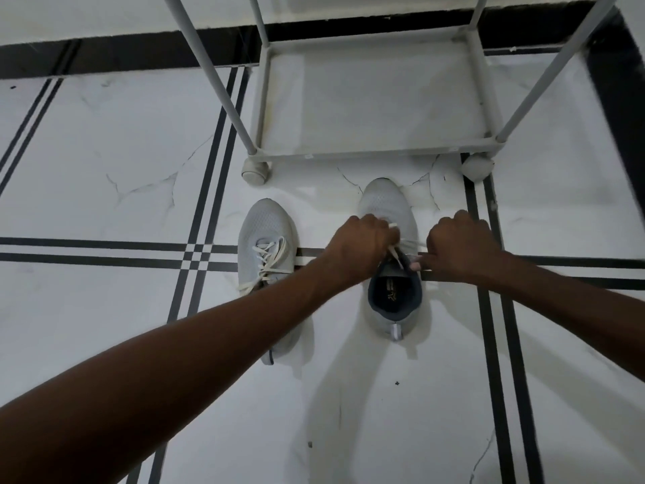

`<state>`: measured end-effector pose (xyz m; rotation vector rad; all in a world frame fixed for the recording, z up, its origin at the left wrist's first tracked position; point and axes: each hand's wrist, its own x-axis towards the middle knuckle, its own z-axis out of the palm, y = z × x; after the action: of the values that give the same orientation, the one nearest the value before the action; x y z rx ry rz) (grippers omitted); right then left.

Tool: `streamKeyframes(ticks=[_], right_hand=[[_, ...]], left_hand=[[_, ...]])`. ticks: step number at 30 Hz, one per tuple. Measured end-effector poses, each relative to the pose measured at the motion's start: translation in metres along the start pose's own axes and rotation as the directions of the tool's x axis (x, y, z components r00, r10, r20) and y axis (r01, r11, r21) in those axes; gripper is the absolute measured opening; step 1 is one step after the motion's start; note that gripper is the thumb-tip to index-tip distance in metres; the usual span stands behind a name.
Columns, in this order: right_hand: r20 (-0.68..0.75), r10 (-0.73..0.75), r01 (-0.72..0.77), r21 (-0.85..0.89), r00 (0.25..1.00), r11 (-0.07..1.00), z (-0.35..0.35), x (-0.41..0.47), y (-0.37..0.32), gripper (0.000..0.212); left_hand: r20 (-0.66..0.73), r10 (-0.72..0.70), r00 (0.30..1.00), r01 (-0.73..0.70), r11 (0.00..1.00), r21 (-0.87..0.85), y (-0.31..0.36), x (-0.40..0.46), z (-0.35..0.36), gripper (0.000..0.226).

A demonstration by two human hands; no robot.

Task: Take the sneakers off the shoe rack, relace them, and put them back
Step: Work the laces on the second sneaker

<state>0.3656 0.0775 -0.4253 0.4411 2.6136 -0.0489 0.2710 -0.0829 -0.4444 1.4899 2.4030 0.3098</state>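
Two light grey sneakers stand side by side on the floor, toes toward the rack. The left sneaker [265, 232] has loose white laces spilling over its tongue, and my left forearm crosses over its heel. The right sneaker [387, 204] shows its dark inner lining. My left hand [359, 246] is closed on the white lace [396, 251] above its tongue. My right hand [460, 246] rests at the shoe's right side, fingers curled, pinching near the lace end. What lies under both fists is hidden.
The white shoe rack [377, 150] stands just beyond the sneakers, its bottom shelf bare, with round feet [254, 172] at the corners and slanting posts. The floor is white marble tile with black stripe lines. A black skirting runs along the far wall.
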Motion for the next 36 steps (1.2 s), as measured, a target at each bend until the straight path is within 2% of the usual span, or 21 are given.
streamKeyframes(ticks=[1, 3, 5, 7, 8, 10, 11, 12, 14, 18, 20, 23, 27, 30, 32, 36], right_hand=[[0.045, 0.029, -0.030, 0.007, 0.999, 1.000, -0.001, 0.000, 0.002, 0.053], [0.098, 0.090, -0.091, 0.014, 0.991, 0.996, 0.003, 0.001, 0.013, 0.042], [0.120, 0.148, -0.156, 0.061, 0.982, 0.986, 0.009, -0.001, 0.027, 0.036], [0.118, 0.128, -0.145, 0.145, 0.985, 0.979, 0.021, -0.002, 0.037, 0.032], [0.084, 0.110, -0.123, 0.169, 0.990, 0.978, 0.027, -0.001, 0.037, 0.031], [-0.053, 0.066, -0.057, 0.161, 0.996, 0.985, 0.035, 0.001, 0.027, 0.028], [-0.117, 0.012, 0.005, 0.148, 0.993, 0.989, 0.034, 0.002, 0.020, 0.028], [-0.180, -0.058, 0.087, 0.157, 0.982, 0.984, 0.034, 0.004, 0.013, 0.028], [-0.250, -0.124, 0.195, 0.284, 0.960, 0.939, 0.028, 0.003, 0.000, 0.024], [-0.198, -0.001, 0.122, 0.598, 0.980, 0.792, 0.029, 0.001, -0.010, 0.010], [-0.163, 0.024, 0.091, 0.666, 0.986, 0.740, 0.033, 0.002, -0.009, 0.012], [-0.194, 0.025, 0.116, 0.680, 0.981, 0.724, 0.037, 0.003, -0.007, 0.011], [-0.218, -0.008, 0.137, 0.586, 0.976, 0.799, 0.044, 0.005, 0.004, 0.017], [-0.236, -0.041, 0.173, 0.571, 0.971, 0.802, 0.046, 0.011, 0.011, 0.019], [-0.241, -0.055, 0.185, 0.561, 0.969, 0.807, 0.046, 0.013, 0.011, 0.019], [-0.234, -0.068, 0.187, 0.537, 0.970, 0.823, 0.044, 0.017, 0.013, 0.018]], left_hand=[[-0.002, 0.013, 1.000, -0.013, 0.998, 0.063, -0.001, -0.002, 0.002, 0.018], [-0.046, -0.016, 0.999, 0.022, 0.992, 0.124, -0.012, -0.007, 0.004, 0.013], [-0.089, -0.182, 0.979, 0.187, 0.981, 0.054, -0.028, -0.013, -0.002, 0.018], [-0.064, -0.377, 0.924, 0.375, 0.926, -0.040, -0.042, -0.019, -0.008, 0.030], [-0.078, -0.412, 0.908, 0.408, 0.911, -0.067, -0.046, -0.021, -0.010, 0.038], [-0.133, -0.379, 0.916, 0.370, 0.925, -0.088, -0.039, -0.020, -0.011, 0.048], [-0.141, -0.365, 0.920, 0.348, 0.928, -0.132, -0.031, -0.017, -0.011, 0.044], [-0.118, -0.359, 0.926, 0.335, 0.924, -0.187, -0.022, -0.013, -0.008, 0.036], [-0.019, -0.381, 0.924, 0.363, 0.893, -0.266, -0.003, -0.006, 0.000, 0.023], [0.068, -0.462, 0.884, 0.454, 0.817, -0.356, 0.009, -0.001, 0.011, 0.018], [0.106, -0.467, 0.878, 0.466, 0.783, -0.411, 0.006, 0.000, 0.011, 0.017], [0.161, -0.437, 0.885, 0.460, 0.761, -0.458, -0.003, -0.005, 0.007, 0.015], [0.116, -0.345, 0.931, 0.363, 0.859, -0.360, -0.016, -0.015, 0.005, 0.013], [0.126, -0.251, 0.960, 0.276, 0.928, -0.250, -0.019, -0.025, 0.014, 0.012], [0.137, -0.224, 0.965, 0.247, 0.952, -0.183, -0.024, -0.029, 0.019, 0.020], [0.140, -0.214, 0.967, 0.232, 0.964, -0.128, -0.028, -0.035, 0.020, 0.016]])
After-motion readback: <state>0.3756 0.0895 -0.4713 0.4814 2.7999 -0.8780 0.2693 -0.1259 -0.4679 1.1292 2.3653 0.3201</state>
